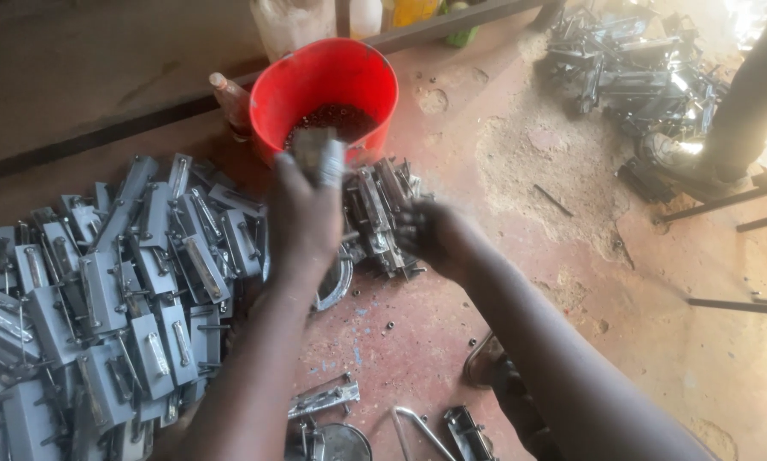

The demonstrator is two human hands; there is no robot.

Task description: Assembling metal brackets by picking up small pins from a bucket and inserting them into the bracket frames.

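My left hand [302, 218] was raised over the floor, its fingers closed around a small grey metal latch plate [317, 155] held up just in front of the red bucket [323, 90]. My right hand [434, 235] was blurred and lay against a small heap of assembled latches [379, 213] just below the bucket; I could not tell whether its fingers were wide or closed on a piece. The bucket stood on the reddish floor [528, 256] and held dark small parts [332, 119], too small to make out singly. To my left spread a large pile of grey latch plates [102, 299], overlapping each other. A plastic bottle [230, 98] leaned just beside the bucket's left side. Near my forearms lay a loose shiny latch [323, 397]. Well apart, at the upper right, sat another heap of metal pieces [631, 64].
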